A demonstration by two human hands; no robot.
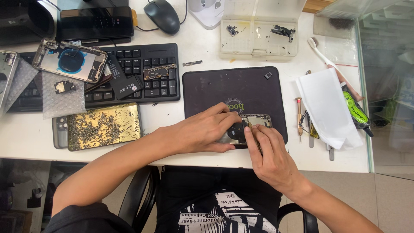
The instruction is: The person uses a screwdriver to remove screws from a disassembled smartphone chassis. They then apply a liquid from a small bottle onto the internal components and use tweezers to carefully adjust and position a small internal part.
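Dark mat (pixel 215 86), phone housing (pixel 258 121) lengthwise left-right

free: dark mat (pixel 224 84) upper half | blocked right: tools (pixel 308 125) (beside paper (pixel 327 108)) | left: screw tray (pixel 103 125)

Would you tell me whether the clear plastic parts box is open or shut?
Open: the clear plastic parts box has its lid tipped back, compartments exposed.

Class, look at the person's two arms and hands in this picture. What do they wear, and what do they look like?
Both forearms are bare from elbow to fingertips. The left hand and right hand wear no gloves, and no rings or watch show. A dark short sleeve covers the left upper arm. The right arm's sleeve is out of view.
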